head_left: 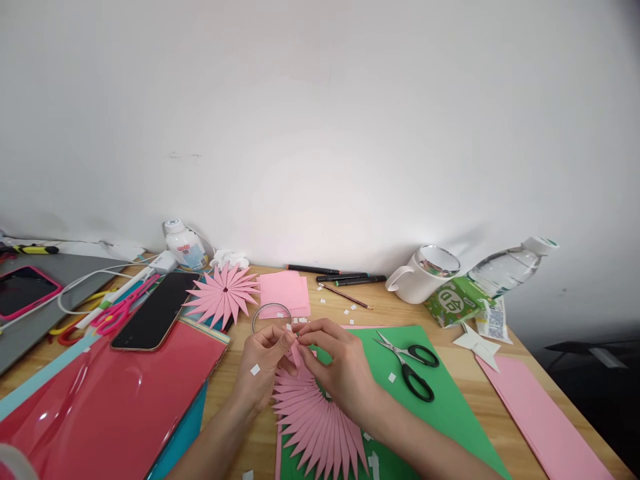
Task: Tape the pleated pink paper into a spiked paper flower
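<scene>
My left hand (pixel 263 367) pinches a small pink folded paper piece (pixel 296 358) between thumb and fingers. The fingertips of my right hand (pixel 345 367) are closed on the same piece from the other side, partly covering it. A small white square sticks to the back of my left hand. Beneath both hands spreads a pink pleated paper fan (pixel 323 427) of pointed folds, its upper part hidden by my hands. It lies on a green sheet (pixel 445 413). Black-handled scissors (pixel 410 363) lie on that sheet, to the right of my right hand.
A finished-looking pink paper rosette (pixel 225 293), pink square sheets (pixel 284 293) and a metal ring (pixel 271 305) lie behind my hands. Left are a phone (pixel 155 310) and red sheets (pixel 115 400). Right stand a white mug (pixel 423 275) and a tilted water bottle (pixel 513 267).
</scene>
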{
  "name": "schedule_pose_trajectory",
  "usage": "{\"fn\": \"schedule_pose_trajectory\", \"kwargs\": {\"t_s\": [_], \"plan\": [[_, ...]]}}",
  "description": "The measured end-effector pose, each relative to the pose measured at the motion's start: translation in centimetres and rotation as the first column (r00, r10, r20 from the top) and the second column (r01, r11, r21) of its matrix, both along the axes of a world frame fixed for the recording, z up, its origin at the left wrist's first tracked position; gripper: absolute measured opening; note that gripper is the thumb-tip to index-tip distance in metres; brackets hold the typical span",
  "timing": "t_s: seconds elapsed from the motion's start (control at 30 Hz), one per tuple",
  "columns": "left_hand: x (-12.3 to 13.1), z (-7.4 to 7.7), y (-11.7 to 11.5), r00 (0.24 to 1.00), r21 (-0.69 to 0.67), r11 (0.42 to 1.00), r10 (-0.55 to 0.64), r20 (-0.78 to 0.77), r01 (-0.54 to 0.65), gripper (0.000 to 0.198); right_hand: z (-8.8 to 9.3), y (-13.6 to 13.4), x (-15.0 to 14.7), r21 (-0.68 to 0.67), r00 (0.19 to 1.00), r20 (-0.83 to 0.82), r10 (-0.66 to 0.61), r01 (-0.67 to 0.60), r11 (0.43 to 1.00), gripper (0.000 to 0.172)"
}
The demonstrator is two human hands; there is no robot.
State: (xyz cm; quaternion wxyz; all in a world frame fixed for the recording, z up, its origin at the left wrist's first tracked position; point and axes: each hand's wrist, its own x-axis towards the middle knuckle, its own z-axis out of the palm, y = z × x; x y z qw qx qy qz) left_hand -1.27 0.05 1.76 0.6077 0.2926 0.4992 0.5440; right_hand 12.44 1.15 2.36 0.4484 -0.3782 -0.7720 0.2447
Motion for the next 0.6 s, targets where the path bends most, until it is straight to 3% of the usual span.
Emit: {"fn": "schedule_pose_trajectory", "kwargs": {"t_s": [0.13,0.3,0.6], "plan": [[-0.1,0.0,-0.1,0.996,0.041,0.999,-0.033,-0.077,0.037,0.047,0.2,0.1,0.0,-0.199,0.999,-0.048,0.001,-0.010,0.980,0.010],[0.0,0.3,0.1,0.983,0.062,0.987,-0.143,-0.117,0.151,0.050,0.4,0.7,0.4,-0.410,0.994,-0.099,-0.047,0.002,0.912,0.011],[-0.5,0.0,0.3,0.965,0.016,0.989,-0.142,-0.219,0.149,0.052,1.3,1.9,1.6,-0.514,0.980,-0.196,0.043,-0.141,0.846,0.014]]}}
